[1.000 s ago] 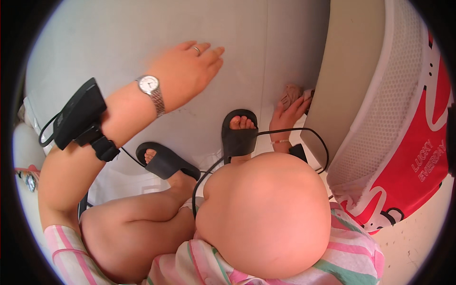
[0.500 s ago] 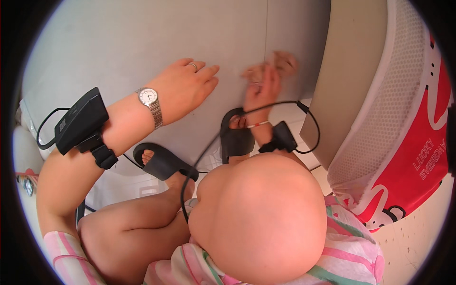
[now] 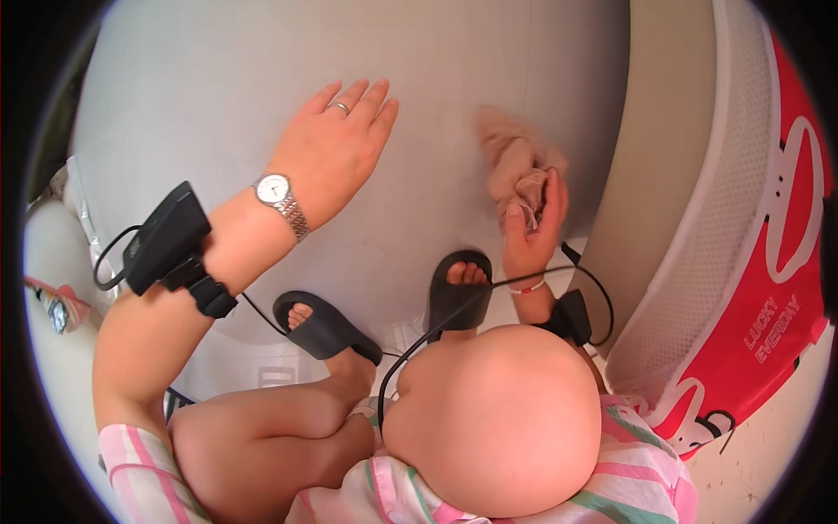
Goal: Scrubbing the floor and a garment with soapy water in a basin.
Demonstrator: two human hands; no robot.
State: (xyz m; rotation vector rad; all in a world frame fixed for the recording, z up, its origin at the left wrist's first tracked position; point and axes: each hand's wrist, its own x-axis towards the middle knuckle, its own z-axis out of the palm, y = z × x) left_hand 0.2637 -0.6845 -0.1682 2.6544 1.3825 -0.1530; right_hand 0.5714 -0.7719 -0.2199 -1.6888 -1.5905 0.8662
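A smooth pale grey panel (image 3: 428,52) spreads in front of me. My left hand (image 3: 336,153) rests at it with its fingers stretched out and holds nothing. It wears a ring and a silver wristwatch (image 3: 274,189). Lower and to the right, my right hand (image 3: 532,244) has its thumb and fingers closed around a crumpled beige cloth (image 3: 511,162). The loose end of the cloth reaches up and left against the panel and is blurred by motion. Folds of the cloth hide part of the fingertips.
Black devices, one on my left forearm (image 3: 166,240) and another at my right wrist (image 3: 572,316), have cables; one cable loops across my right leg. A red bag with white mesh (image 3: 742,288) stands at the right beside a beige side panel (image 3: 663,131). My feet wear black slippers (image 3: 325,325).
My right hand has moved down and right with the cloth, which now hangs out up and left of it. My left hand has shifted slightly up, its fingers still stretched.
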